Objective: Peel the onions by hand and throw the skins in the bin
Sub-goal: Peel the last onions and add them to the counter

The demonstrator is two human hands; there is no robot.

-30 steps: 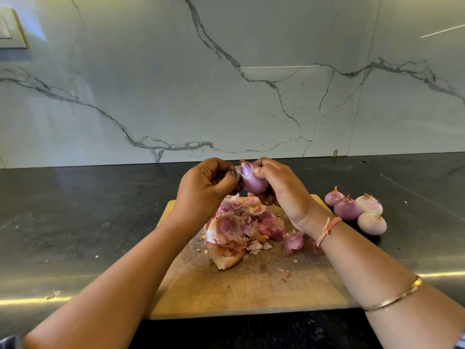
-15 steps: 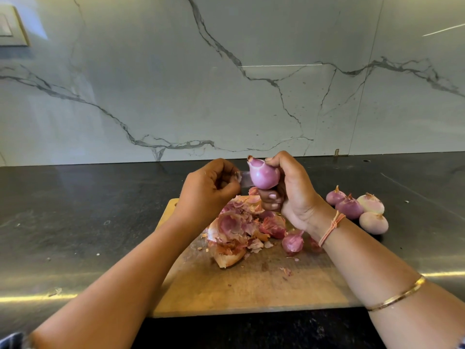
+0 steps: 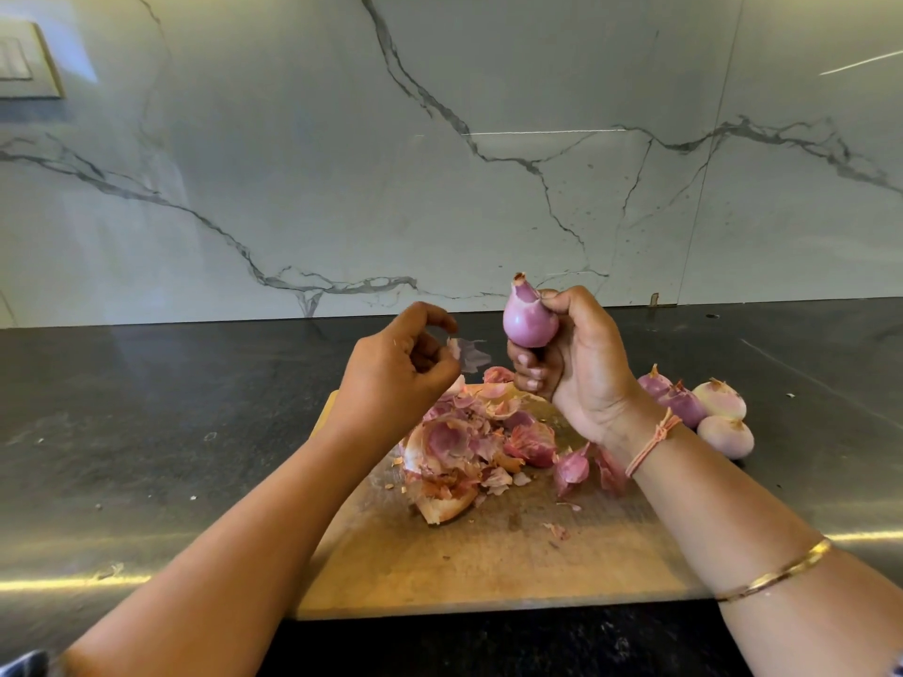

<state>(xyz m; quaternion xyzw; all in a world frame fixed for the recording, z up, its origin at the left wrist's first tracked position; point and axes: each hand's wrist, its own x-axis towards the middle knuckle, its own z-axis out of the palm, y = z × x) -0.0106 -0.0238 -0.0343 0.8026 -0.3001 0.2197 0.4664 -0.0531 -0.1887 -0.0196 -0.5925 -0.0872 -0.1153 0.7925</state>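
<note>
Our right hand (image 3: 581,368) grips the onion (image 3: 530,324) above the far edge of the board (image 3: 488,569); our left hand (image 3: 391,378) pinches a loose skin flake (image 3: 470,354). Peeling looks nearly done to us; next we should drop that flake.

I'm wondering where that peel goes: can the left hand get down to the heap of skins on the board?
Probably yes. The left hand, pinching a loose skin, hovers above the pile of skins on the board; nothing lies between, and the right hand holds its onion aside.
</note>
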